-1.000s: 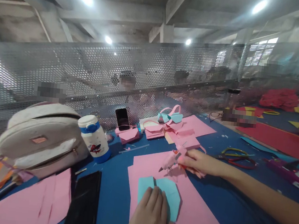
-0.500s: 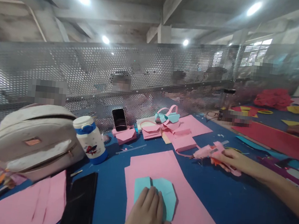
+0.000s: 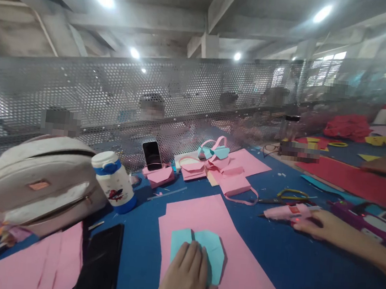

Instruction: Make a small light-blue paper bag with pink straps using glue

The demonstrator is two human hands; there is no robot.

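Observation:
My left hand [image 3: 186,277] lies flat, fingers stretched out, pressing on a light-blue folded paper piece [image 3: 215,251]. That piece rests on a large pink sheet [image 3: 254,284] at the near edge of the blue table [image 3: 303,275]. My right hand [image 3: 321,222] is far to the right, its fingers closed on the handle of a pink glue gun [image 3: 282,212]. The gun lies low on the table with its nozzle pointing left.
A grey backpack [image 3: 41,179], a white and blue bottle [image 3: 113,181] and a black phone [image 3: 101,263] sit at the left. Pink paper bags [image 3: 224,173] and an upright phone [image 3: 152,155] stand by the perforated metal screen [image 3: 115,95]. Scissors [image 3: 291,195] lie past the gun. Another person's hand [image 3: 384,165] is at far right.
My right hand carried the glue gun from above the pink sheet out to the right and down to the table. My left hand stayed pressed on the blue piece.

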